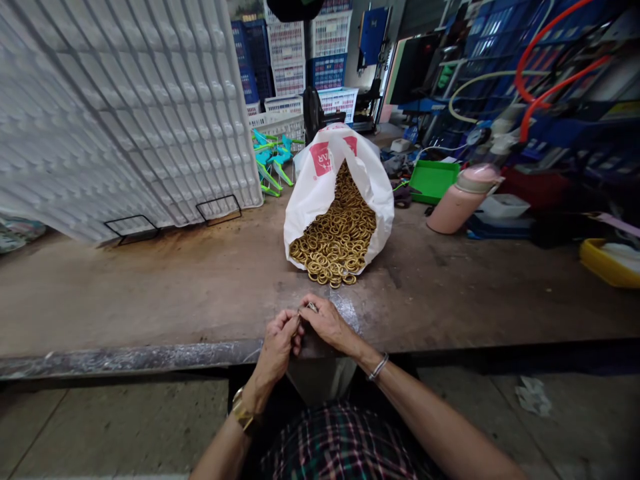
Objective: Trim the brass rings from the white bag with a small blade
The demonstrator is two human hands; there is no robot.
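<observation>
Just above the bench's front edge, my left hand (281, 338) and my right hand (326, 324) meet with fingers pinched together. A small shiny metal piece (313, 307), ring-like in look, shows between the fingers of my right hand. Whatever sits in the left fingertips is hidden by the fingers. Beyond both hands, a white plastic bag (373, 173) with red print lies open towards me. Gold-coloured metal rings (336, 240) fill it, and several spill from its mouth onto the wooden bench (200, 293).
At left stand tall stacked white plastic trays (185, 100) on the bench. Teal and green clamps (273, 160) lie behind the bag. To the right are a green tray (434, 181), a pink bottle (460, 200) and a yellow container (607, 263). Crates (327, 70) are stacked at the back.
</observation>
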